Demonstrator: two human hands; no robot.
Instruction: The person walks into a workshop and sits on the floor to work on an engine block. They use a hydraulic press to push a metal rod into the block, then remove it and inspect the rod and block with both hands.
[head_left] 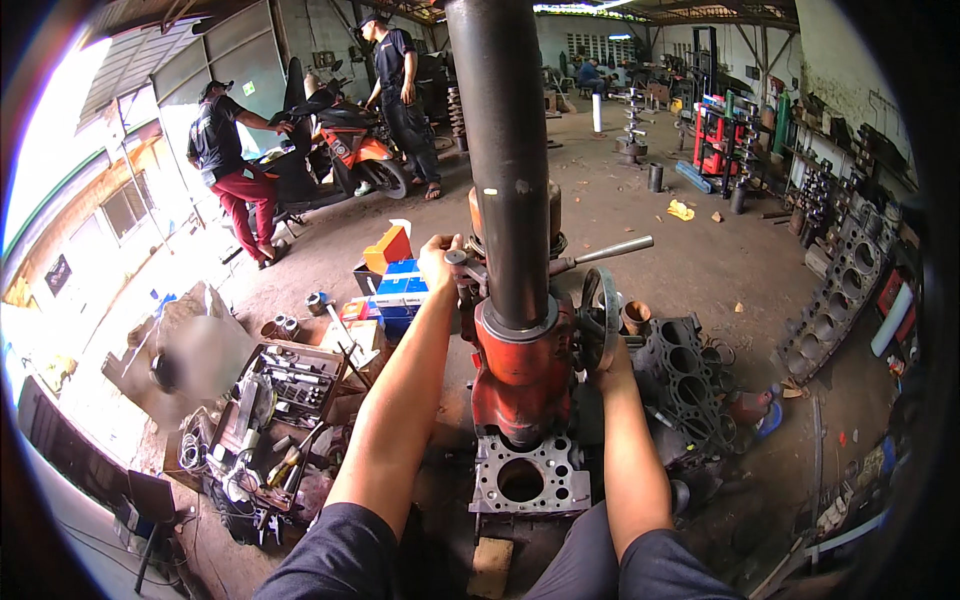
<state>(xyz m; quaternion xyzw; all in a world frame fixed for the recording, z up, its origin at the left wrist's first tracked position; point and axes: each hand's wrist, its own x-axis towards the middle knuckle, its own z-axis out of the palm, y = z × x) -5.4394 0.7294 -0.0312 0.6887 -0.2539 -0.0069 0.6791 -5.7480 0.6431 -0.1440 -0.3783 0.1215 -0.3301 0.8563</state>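
Note:
A red boring machine [520, 370] with a tall dark column [503, 150] stands in front of me, over an engine block [488, 468] whose round bore faces up. Up at the machine's left side, my left hand [438, 265] is closed at a small round-ended lever [457, 257]; its fingertips are partly hidden there. My right hand [612, 368] is closed on the lower rim of a metal handwheel [607, 318] on the right side, and most of its fingers are behind the wheel. A long metal handle [615, 248] sticks out to the right above the wheel.
An open toolbox [290, 385] and loose tools lie at left, near blue boxes [400, 295]. To the right sits another engine block [685, 365]; a long cylinder head [835, 310] leans farther right. Two people stand by an orange motorcycle [350, 145]. A wooden block [490, 565] lies near me.

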